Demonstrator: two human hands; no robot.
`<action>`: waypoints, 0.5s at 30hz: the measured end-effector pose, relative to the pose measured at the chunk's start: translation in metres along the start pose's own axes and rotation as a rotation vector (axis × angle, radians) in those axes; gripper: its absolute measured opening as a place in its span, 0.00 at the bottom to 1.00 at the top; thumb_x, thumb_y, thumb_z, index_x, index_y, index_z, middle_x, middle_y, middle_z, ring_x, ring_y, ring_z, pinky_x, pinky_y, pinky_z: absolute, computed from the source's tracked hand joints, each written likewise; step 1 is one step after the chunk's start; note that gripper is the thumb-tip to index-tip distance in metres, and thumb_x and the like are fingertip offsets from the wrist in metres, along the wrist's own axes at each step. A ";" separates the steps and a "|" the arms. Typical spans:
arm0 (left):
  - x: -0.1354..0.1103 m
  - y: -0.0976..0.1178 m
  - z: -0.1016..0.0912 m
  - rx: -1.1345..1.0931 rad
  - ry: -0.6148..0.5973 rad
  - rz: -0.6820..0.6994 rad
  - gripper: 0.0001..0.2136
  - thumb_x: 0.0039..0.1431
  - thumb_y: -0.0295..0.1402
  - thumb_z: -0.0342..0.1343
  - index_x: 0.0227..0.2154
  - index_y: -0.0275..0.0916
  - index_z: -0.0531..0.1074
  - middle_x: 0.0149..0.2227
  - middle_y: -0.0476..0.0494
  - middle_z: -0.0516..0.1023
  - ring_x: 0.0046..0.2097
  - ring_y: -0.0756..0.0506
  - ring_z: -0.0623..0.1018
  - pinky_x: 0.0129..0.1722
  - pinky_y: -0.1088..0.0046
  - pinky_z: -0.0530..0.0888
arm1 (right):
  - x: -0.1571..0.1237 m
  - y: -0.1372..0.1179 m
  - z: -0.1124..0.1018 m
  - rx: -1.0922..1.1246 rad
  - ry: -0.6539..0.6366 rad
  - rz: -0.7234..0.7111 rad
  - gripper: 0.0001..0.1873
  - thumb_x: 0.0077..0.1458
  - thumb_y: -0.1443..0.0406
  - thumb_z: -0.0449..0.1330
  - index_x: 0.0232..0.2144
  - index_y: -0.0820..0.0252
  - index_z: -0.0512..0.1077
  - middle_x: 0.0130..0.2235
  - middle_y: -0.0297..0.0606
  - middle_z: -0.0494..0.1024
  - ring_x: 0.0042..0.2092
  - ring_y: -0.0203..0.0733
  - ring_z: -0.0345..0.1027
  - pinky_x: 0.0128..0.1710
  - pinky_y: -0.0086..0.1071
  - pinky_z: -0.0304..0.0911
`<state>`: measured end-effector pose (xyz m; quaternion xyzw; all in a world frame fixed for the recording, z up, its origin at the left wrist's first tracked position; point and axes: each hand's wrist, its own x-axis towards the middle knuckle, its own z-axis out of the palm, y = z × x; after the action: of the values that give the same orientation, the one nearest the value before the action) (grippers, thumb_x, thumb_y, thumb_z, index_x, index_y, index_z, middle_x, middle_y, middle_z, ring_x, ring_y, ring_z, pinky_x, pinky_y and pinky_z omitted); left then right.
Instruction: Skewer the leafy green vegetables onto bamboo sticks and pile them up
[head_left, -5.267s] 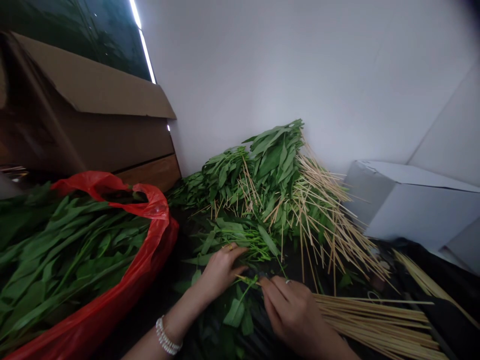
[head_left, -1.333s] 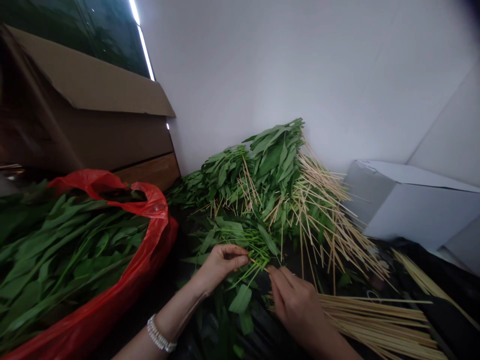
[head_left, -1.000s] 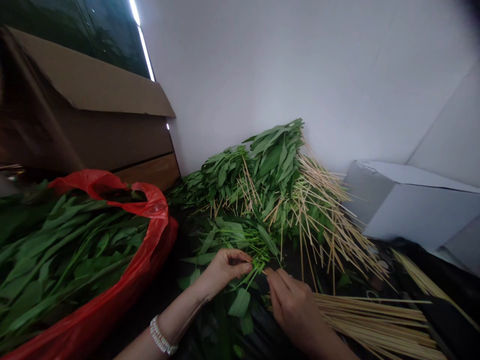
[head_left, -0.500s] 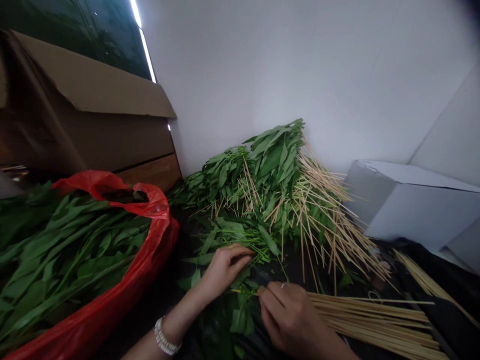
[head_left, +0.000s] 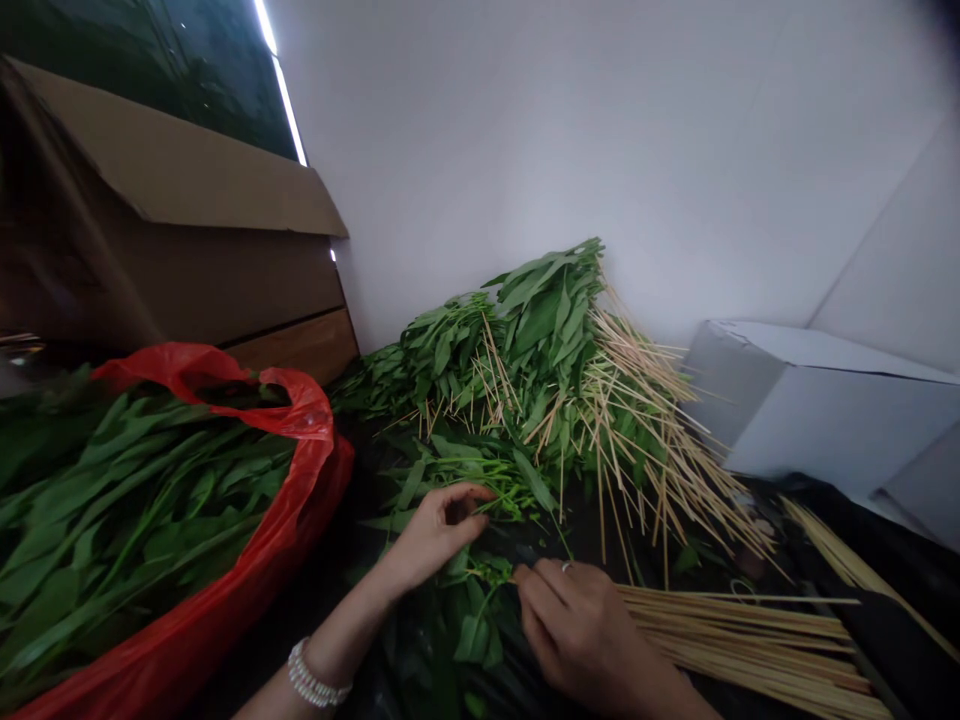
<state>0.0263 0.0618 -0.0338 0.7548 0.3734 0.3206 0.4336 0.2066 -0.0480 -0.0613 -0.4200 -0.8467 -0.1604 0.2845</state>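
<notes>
At far left, the red bag (head_left: 319,430) bulges with long green leaves (head_left: 150,490), its rim curling up below the flap of the cardboard box (head_left: 225,275). A narrow dark strip of the black-covered surface (head_left: 536,545) runs between the bag's right edge and my left forearm. My left hand (head_left: 431,530) has thumb and fingertips apart, with a gap between them, just short of the cut ends of the loose green stems (head_left: 495,475). Behind those, the mound of skewered greens (head_left: 551,310) leans up by the white wall (head_left: 637,130). Between my two hands is a small dark opening of surface; the threaded greens (head_left: 491,575) sit at its near edge, on the end of a skewer (head_left: 514,576), leaves hanging down toward me. My right hand (head_left: 574,615) is clamped on that skewer, fingers curled in. Right beside it, bare sticks (head_left: 750,635) run off to the right, near the lower edge of view, and a second bunch of sticks (head_left: 836,550) slants below the white box (head_left: 847,415).
</notes>
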 end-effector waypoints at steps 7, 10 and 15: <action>0.000 -0.008 0.001 0.348 0.037 0.197 0.08 0.59 0.33 0.54 0.30 0.38 0.77 0.30 0.45 0.75 0.35 0.46 0.74 0.36 0.73 0.67 | 0.002 0.002 -0.001 0.011 0.020 0.015 0.10 0.56 0.73 0.48 0.38 0.63 0.67 0.29 0.36 0.69 0.28 0.38 0.63 0.27 0.33 0.55; -0.003 -0.008 0.003 0.470 0.023 0.235 0.09 0.60 0.36 0.54 0.30 0.40 0.77 0.32 0.44 0.75 0.37 0.45 0.74 0.37 0.73 0.68 | 0.002 0.001 -0.001 -0.001 0.012 0.011 0.11 0.56 0.74 0.48 0.37 0.63 0.67 0.28 0.36 0.69 0.28 0.38 0.63 0.27 0.33 0.55; -0.004 -0.008 0.005 0.465 0.062 0.278 0.06 0.57 0.33 0.57 0.36 0.41 0.77 0.39 0.43 0.76 0.42 0.43 0.74 0.44 0.69 0.69 | 0.003 -0.001 -0.003 -0.029 0.011 -0.003 0.11 0.55 0.73 0.49 0.38 0.63 0.68 0.28 0.36 0.70 0.28 0.38 0.63 0.27 0.33 0.56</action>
<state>0.0258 0.0596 -0.0438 0.8681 0.3427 0.3055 0.1886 0.2055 -0.0481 -0.0576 -0.4219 -0.8433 -0.1756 0.2828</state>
